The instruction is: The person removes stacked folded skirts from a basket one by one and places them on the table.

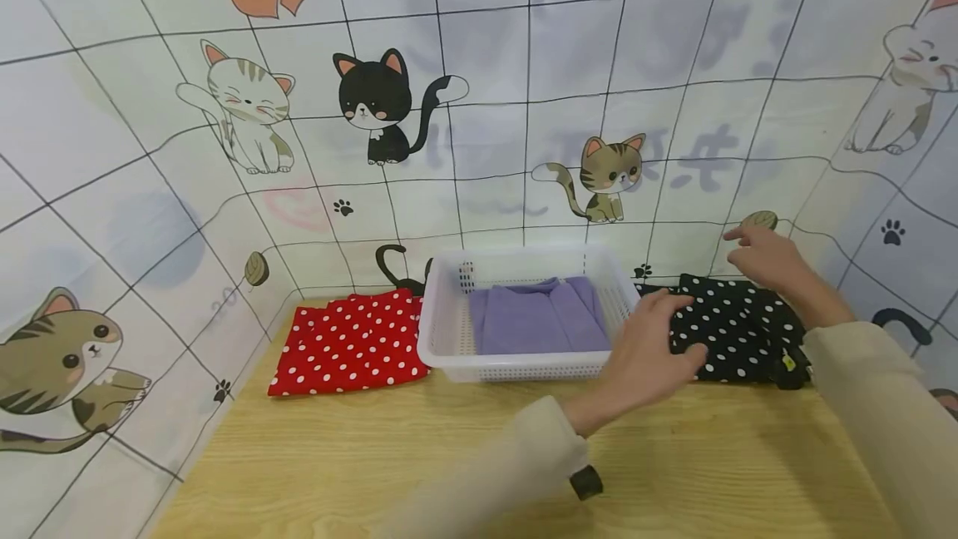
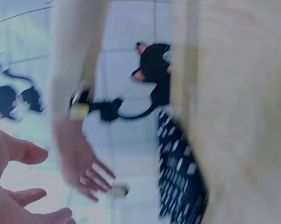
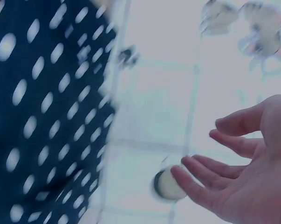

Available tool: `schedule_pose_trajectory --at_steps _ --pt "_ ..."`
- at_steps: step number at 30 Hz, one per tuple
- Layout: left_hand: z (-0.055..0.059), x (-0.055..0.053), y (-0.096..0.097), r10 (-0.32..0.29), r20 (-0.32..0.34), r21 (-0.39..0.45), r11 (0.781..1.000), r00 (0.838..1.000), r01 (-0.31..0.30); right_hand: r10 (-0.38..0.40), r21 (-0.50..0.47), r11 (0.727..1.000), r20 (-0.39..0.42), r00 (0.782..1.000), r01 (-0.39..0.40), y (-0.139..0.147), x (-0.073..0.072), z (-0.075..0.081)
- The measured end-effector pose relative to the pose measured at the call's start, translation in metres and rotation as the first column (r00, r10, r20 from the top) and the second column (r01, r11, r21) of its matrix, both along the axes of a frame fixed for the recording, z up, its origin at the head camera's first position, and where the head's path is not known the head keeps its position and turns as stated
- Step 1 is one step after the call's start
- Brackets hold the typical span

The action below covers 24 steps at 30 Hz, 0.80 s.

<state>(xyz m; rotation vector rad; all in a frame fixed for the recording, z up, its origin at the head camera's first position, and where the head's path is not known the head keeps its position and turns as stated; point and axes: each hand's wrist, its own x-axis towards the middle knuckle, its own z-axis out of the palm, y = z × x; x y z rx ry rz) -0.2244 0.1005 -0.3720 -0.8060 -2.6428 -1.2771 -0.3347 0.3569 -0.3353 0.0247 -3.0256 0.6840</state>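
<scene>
A folded black cloth with white dots [image 1: 737,327] lies on the table at the right. My left hand [image 1: 647,352] hovers over its left end, beside the white basket, fingers loosely bent and holding nothing. Above the cloth's far right side is my right hand [image 1: 771,260], likewise holding nothing. The right wrist view shows that hand's spread fingers [image 3: 208,179] apart from the dotted cloth [image 3: 51,107]. Folded purple cloth [image 1: 542,318] rests inside the white plastic basket [image 1: 501,368].
A folded red cloth with white dots [image 1: 352,339] lies left of the basket. The light wooden table [image 1: 337,472] meets a wall covering [image 1: 494,140] printed with cats and a grid. A small black object [image 1: 586,482] shows beside the left sleeve.
</scene>
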Motion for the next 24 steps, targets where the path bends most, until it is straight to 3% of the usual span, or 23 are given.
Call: schedule_pose_trajectory --at_steps 4,9,12,15,18,21,24 --pt "0.011 -0.019 -0.053 0.039 0.092 0.153 0.987 0.995 -0.053 0.053 -0.178 0.982 -0.1 0.994 -0.07 -0.039 0.013 0.009" --pt "0.007 -0.053 -0.114 0.155 0.185 0.264 0.943 0.97 -0.201 0.166 -0.304 0.928 -0.175 0.971 -0.214 -0.085 0.024 0.007" --pt "0.001 -0.072 -0.146 0.181 0.317 0.265 0.926 0.931 -0.27 0.245 -0.352 0.893 -0.14 0.959 -0.279 -0.11 0.029 0.004" --pt "-0.005 -0.089 -0.172 0.206 0.425 0.204 0.927 0.881 -0.315 0.31 -0.408 0.858 -0.075 0.948 -0.313 -0.133 0.03 -0.001" --pt "-0.012 -0.101 -0.19 0.247 0.472 0.11 0.936 0.846 -0.335 0.357 -0.449 0.834 -0.002 0.934 -0.32 -0.152 0.025 -0.011" --pt "-0.017 -0.107 -0.201 0.262 0.515 0.052 0.941 0.816 -0.335 0.369 -0.474 0.835 0.107 0.923 -0.279 -0.166 0.017 -0.024" --pt "-0.022 -0.112 -0.209 0.237 0.587 0.049 0.944 0.774 -0.326 0.357 -0.5 0.841 0.227 0.906 -0.206 -0.174 0.01 -0.034"
